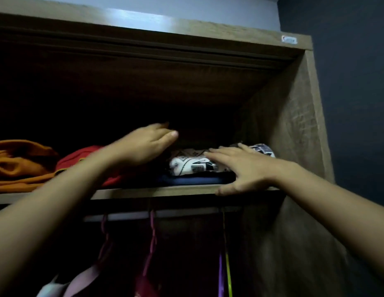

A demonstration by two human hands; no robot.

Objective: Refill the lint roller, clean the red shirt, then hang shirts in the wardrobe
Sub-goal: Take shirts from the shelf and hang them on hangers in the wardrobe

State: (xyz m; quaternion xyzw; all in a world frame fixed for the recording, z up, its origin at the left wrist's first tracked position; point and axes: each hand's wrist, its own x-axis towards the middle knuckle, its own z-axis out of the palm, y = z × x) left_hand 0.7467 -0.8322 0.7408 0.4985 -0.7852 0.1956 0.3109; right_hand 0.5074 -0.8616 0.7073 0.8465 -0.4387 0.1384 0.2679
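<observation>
Both hands up at the wardrobe [298,116] shelf [156,190]. The right hand [244,168] lies flat, fingers [221,154] spread and loose, resting on the folded black-and-white cloth [193,166], thumb at the shelf edge. The left hand [143,144] hovers, fingers loosely curled, gripping nothing. Beneath its wrist lies the red shirt [83,156] (an orange cloth [21,163] beside it). Hangers [152,234] hang below.

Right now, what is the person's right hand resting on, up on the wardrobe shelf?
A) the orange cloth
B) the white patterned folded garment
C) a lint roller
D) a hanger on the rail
B: the right hand lies flat, fingers spread, on the white patterned garment, which sits on a dark blue folded piece; the orange cloth is far over by the left forearm.
</observation>
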